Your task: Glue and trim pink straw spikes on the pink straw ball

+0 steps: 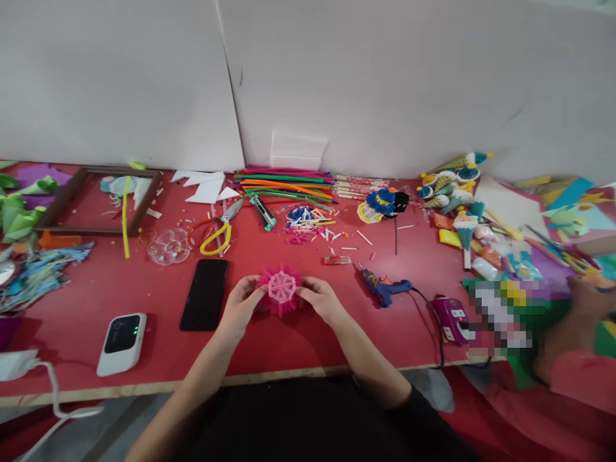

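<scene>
Between my hands, above the red table [269,350], is a pink round craft piece [282,287] with a pale pink spoked wheel at its centre and spiky darker pink edging. My left hand [244,300] pinches its left rim between thumb and fingers. On the opposite rim, my right hand [321,297] grips it in the same way. A black phone [205,295] lies just left of my left hand. To the right of my right hand rests a blue glue gun [385,285], its cord running toward a purple power box [451,319].
Scissors [219,234], a box cutter [263,213], coloured pipe cleaners [283,186] and small cut bits [308,221] lie behind my hands. A white hotspot device [122,343] sits at left. Another person's arm [572,314] reaches in at right, near paper cones [447,189].
</scene>
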Available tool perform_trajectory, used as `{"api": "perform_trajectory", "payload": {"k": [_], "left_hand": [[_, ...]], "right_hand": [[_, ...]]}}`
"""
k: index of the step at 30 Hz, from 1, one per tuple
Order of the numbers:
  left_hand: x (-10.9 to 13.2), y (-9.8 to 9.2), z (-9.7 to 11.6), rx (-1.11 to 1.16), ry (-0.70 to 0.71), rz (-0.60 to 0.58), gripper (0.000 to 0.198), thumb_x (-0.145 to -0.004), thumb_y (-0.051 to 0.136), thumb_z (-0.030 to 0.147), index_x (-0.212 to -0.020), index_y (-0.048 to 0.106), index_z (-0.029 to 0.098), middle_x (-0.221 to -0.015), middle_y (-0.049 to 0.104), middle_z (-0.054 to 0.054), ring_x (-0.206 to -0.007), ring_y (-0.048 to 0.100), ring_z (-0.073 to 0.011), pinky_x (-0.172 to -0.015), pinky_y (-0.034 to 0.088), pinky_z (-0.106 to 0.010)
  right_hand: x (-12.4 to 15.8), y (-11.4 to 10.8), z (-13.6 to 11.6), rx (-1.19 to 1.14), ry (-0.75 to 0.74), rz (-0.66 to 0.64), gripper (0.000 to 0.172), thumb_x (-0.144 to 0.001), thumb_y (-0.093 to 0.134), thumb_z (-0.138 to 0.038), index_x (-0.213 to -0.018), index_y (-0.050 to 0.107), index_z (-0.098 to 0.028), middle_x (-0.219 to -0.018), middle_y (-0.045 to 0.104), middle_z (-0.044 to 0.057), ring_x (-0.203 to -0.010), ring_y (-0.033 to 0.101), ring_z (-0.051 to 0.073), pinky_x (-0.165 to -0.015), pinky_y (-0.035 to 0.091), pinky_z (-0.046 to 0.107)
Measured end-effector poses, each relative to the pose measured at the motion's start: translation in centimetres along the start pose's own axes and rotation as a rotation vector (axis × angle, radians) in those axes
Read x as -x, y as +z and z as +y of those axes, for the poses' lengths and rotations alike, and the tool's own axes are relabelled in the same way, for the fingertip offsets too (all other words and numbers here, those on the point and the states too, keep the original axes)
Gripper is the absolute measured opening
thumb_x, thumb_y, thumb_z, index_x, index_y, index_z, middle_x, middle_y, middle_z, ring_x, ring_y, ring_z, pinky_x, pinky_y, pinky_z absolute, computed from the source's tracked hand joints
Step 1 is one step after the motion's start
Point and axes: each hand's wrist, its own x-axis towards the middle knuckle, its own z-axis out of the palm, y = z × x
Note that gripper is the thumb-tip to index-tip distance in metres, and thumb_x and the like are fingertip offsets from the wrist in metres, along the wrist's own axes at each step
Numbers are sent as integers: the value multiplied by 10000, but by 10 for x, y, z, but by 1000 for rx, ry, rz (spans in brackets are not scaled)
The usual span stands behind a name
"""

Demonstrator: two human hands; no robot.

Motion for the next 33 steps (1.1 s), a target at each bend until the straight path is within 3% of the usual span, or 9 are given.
{"api": "perform_trajectory", "payload": {"k": [9, 14, 16, 18, 21, 23, 25, 28, 33], "left_hand": [[-3, -3, -4, -70, 65, 25, 528, -541, 931, 448, -913, 645, 205, -807, 714, -4, -687, 678, -168, -560, 503, -227], [-2, -9, -13, -93, 146, 46, 511, -671, 845, 582, -960, 643, 213, -874, 658, 0, -718, 636, -159, -559, 511, -228], [-2, -12, -18, -102, 185, 41, 499, -746, 783, 626, -994, 640, 217, -898, 648, -6, -686, 608, -151, -552, 509, -238], [-2, -14, -24, -118, 247, 36, 482, -819, 722, 641, -1040, 633, 222, -937, 654, -25, -703, 610, -160, -597, 527, -263], [-2, -18, -32, -150, 398, 24, 515, -880, 656, 666, -1154, 595, 234, -1171, 659, -101, -972, 663, -231, -830, 568, -349], [-1, -20, -37, -177, 498, -24, 643, -846, 700, 682, -1278, 528, 238, -1352, 598, -155, -1181, 628, -290, -1015, 529, -437], [-1, -22, -42, -205, 571, -101, 809, -727, 841, 641, -1326, 474, 240, -1458, 535, -190, -1343, 566, -348, -1162, 434, -514], [-4, -22, -49, -232, 623, -220, 944, -631, 962, 482, -1364, 411, 258, -1545, 471, -225, -1483, 474, -409, -1222, 366, -594], [-15, -24, -64, -326, 717, -341, 1051, -627, 1006, 319, -1417, 313, 287, -1619, 384, -259, -1549, 407, -439, -1226, 343, -683]], "right_hand": [[2, 1, 3, 91, -65, 28, 317, -729, 747, -532, -721, 679, -222, -539, 602, -37, -484, 524, 130, -485, 430, 260], [-12, -28, -29, 271, -223, 159, 332, -837, 659, -534, -936, 720, -223, -620, 633, -32, -511, 541, 134, -502, 436, 260], [-35, -41, -54, 389, -319, 221, 286, -873, 640, -480, -971, 716, -223, -722, 682, -1, -612, 599, 155, -596, 483, 282], [-69, -47, -83, 527, -407, 241, 223, -888, 653, -386, -1014, 723, -216, -885, 751, 43, -791, 676, 195, -785, 537, 336], [-131, -43, -123, 729, -491, 207, 163, -912, 617, -210, -1027, 731, -190, -1027, 785, 94, -988, 698, 247, -989, 507, 411], [-173, -33, -145, 862, -525, 164, 180, -927, 582, -130, -1010, 739, -161, -1098, 785, 130, -1096, 681, 273, -1073, 465, 442], [-211, -20, -161, 996, -537, 113, 196, -955, 566, -107, -1032, 745, -129, -1163, 773, 158, -1157, 671, 282, -1104, 451, 447], [-253, 0, -174, 1195, -529, 56, 224, -1021, 535, -129, -1121, 735, -119, -1225, 748, 157, -1193, 669, 266, -1098, 490, 449], [-288, 22, -173, 1464, -505, 13, 410, -1009, 681, -410, -1355, 628, -194, -1372, 656, 107, -1158, 689, 255, -966, 616, 483]]}}
